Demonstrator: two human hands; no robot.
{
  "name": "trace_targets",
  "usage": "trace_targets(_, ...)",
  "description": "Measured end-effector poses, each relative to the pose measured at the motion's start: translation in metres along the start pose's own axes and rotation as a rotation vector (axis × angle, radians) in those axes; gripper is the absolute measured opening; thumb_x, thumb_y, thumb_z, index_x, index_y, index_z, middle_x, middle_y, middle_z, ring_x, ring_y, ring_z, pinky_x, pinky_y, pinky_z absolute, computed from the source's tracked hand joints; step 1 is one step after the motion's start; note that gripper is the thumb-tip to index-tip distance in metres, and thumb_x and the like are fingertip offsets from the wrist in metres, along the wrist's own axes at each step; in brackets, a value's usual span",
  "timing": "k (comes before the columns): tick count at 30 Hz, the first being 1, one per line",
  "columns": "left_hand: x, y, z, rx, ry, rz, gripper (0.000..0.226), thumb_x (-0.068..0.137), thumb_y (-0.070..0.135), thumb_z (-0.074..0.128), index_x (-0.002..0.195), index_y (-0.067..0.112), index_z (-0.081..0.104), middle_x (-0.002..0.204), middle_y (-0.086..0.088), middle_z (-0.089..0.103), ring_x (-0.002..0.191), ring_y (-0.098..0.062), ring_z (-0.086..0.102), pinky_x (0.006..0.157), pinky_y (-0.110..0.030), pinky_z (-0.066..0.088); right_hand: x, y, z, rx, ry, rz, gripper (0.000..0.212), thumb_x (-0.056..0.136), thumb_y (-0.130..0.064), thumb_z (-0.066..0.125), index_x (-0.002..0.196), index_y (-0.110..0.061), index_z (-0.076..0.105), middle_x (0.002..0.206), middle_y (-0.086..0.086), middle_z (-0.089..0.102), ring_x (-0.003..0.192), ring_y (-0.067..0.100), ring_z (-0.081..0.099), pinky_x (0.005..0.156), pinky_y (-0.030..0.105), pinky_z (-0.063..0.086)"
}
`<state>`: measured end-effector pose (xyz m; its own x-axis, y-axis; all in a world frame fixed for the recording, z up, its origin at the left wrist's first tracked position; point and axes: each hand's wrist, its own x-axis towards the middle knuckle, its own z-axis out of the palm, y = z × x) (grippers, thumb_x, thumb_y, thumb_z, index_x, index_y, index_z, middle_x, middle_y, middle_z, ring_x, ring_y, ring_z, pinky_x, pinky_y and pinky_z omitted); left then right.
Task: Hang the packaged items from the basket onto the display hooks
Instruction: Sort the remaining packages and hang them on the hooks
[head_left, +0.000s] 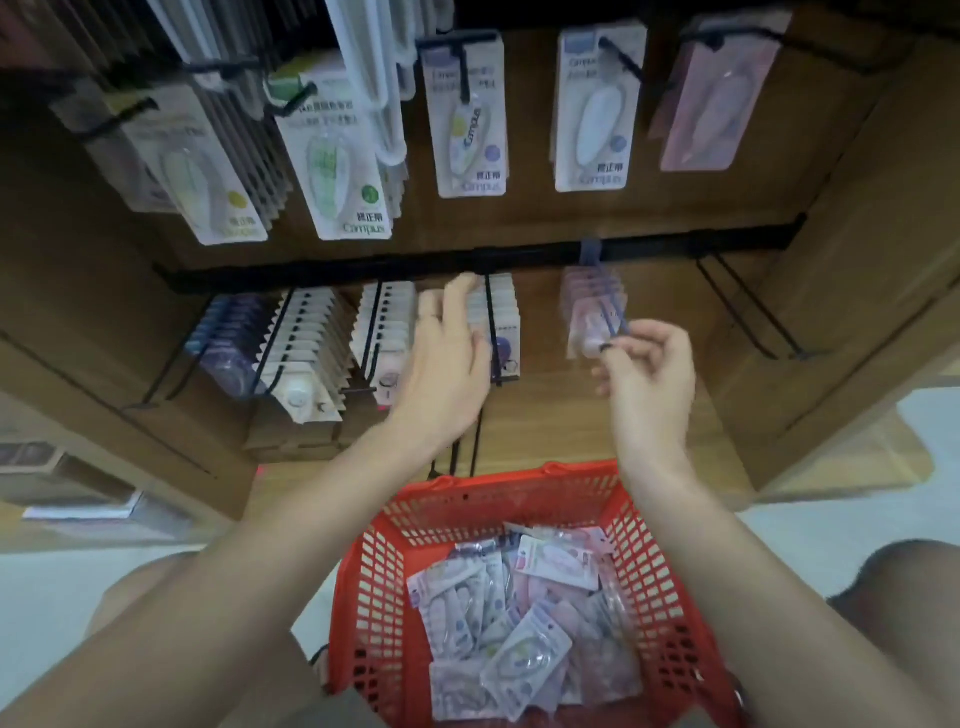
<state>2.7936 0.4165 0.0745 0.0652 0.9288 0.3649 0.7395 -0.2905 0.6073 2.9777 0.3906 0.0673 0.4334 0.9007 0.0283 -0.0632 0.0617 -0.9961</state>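
on the left of the lower rail, rows of white carded packets (311, 353) are hung on black hooks. the left hand (447, 358) is held against the middle row with fingers straight and spread, holding nothing. the right hand (649, 364) is pinched on the tip of a thin blue wire hook (605, 306) carrying blurred pink packets (587, 317). a packet seems just hung. below, loose packets (519, 623) lie in a red plastic mesh basket (374, 597); another must likely be picked next.

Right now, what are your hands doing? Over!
Left hand open at the white packs. Right hand pinching the hook tip by the pink packs. Basket still full. Nothing blocking.
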Motion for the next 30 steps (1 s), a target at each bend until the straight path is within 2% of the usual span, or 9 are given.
trace_targets(2, -0.044, -0.01, 0.013, 0.011, -0.094, 0.033, 0.037, 0.107, 0.011, 0.046, 0.143, 0.018, 0.04, 0.125, -0.004, 0.04, 0.097, -0.023, 0.055, 0.093, -0.047, 0.049, -0.025, 0.043, -0.007, -0.042, 0.014, 0.028, 0.029, 0.092, 0.005, 0.059, 0.107, -0.019, 0.055, 0.094, 0.002, 0.062, 0.075, 0.02, 0.059, 0.071, 0.033, 0.049)
trace_targets(6, -0.099, -0.043, 0.034, 0.064, -0.118, -0.027, 0.027, 0.103, 0.01, 0.051, 0.13, 0.014, 0.047, 0.124, -0.002, 0.038, 0.084, -0.025, 0.06, 0.078, -0.044, 0.053, -0.066, 0.134, -0.031, -0.308, -0.104, 0.17, 0.024, 0.093, 0.005, 0.059, 0.101, -0.018, 0.06, 0.086, -0.003, 0.062, 0.075, 0.016, 0.058, 0.072, 0.027, 0.045)
trace_targets(8, -0.117, -0.065, 0.042, 0.04, -0.109, -0.144, 0.029, 0.102, 0.009, 0.053, 0.13, 0.013, 0.047, 0.124, -0.003, 0.042, 0.086, -0.022, 0.06, 0.081, -0.041, 0.051, -0.083, 0.175, -0.047, -0.474, -0.181, 0.244, 0.018, 0.093, 0.003, 0.06, 0.103, -0.013, 0.061, 0.085, -0.002, 0.063, 0.077, 0.018, 0.06, 0.066, 0.021, 0.046)
trace_targets(10, -0.134, -0.083, 0.056, -0.006, -0.136, -0.307, 0.025, 0.101, 0.009, 0.056, 0.125, 0.012, 0.05, 0.114, -0.005, 0.052, 0.089, -0.021, 0.059, 0.081, -0.036, 0.047, -0.095, 0.211, -0.059, -0.646, -0.291, 0.344, 0.019, 0.093, -0.002, 0.064, 0.11, -0.009, 0.063, 0.086, -0.001, 0.064, 0.08, 0.024, 0.064, 0.067, 0.029, 0.05)
trace_targets(13, -0.162, -0.109, 0.084, 0.021, -0.402, -0.416, 0.019, 0.1, 0.012, 0.059, 0.118, 0.01, 0.054, 0.097, -0.007, 0.064, 0.092, -0.026, 0.063, 0.08, -0.037, 0.047, -0.108, 0.245, -0.068, -0.9, -0.654, 0.52, 0.051, 0.09, -0.019, 0.074, 0.137, -0.01, 0.055, 0.121, 0.01, 0.066, 0.109, 0.03, 0.066, 0.083, 0.037, 0.053)
trace_targets(16, -0.199, -0.137, 0.104, 0.265, -0.937, -0.353, 0.038, 0.102, 0.024, 0.06, 0.137, 0.011, 0.052, 0.13, -0.016, 0.061, 0.117, -0.033, 0.062, 0.094, -0.038, 0.05, -0.121, 0.264, -0.081, -1.316, -0.965, 0.352, 0.081, 0.088, -0.035, 0.077, 0.157, -0.02, 0.037, 0.154, 0.01, 0.043, 0.138, 0.034, 0.046, 0.107, 0.042, 0.046)
trace_targets(20, -0.251, -0.16, 0.119, 0.489, -1.344, -0.339, 0.064, 0.102, 0.033, 0.063, 0.156, 0.011, 0.037, 0.151, -0.016, 0.049, 0.136, -0.034, 0.052, 0.106, -0.041, 0.048, -0.137, 0.277, -0.08, -1.499, -1.263, 0.149, 0.094, 0.093, -0.016, 0.069, 0.166, -0.033, 0.013, 0.174, 0.002, 0.004, 0.158, 0.032, 0.013, 0.121, 0.051, 0.03)
trace_targets(25, -0.28, -0.18, 0.135, 0.415, -1.383, -0.396, 0.068, 0.099, 0.033, 0.065, 0.158, 0.018, 0.036, 0.157, -0.012, 0.046, 0.136, -0.032, 0.053, 0.106, -0.04, 0.049, -0.146, 0.294, -0.071, -1.586, -1.427, -0.045, 0.09, 0.095, -0.001, 0.057, 0.166, -0.032, 0.011, 0.175, 0.001, -0.004, 0.161, 0.03, -0.008, 0.13, 0.05, 0.002)
trace_targets(30, -0.3, -0.192, 0.143, 0.376, -1.387, -0.392, 0.073, 0.104, 0.028, 0.061, 0.165, 0.02, 0.022, 0.169, -0.013, 0.029, 0.15, -0.033, 0.039, 0.119, -0.042, 0.039, -0.148, 0.303, -0.068, -1.735, -1.39, -0.177, 0.068, 0.093, -0.012, 0.064, 0.156, -0.022, 0.037, 0.16, 0.013, 0.028, 0.152, 0.036, 0.019, 0.126, 0.054, 0.012)
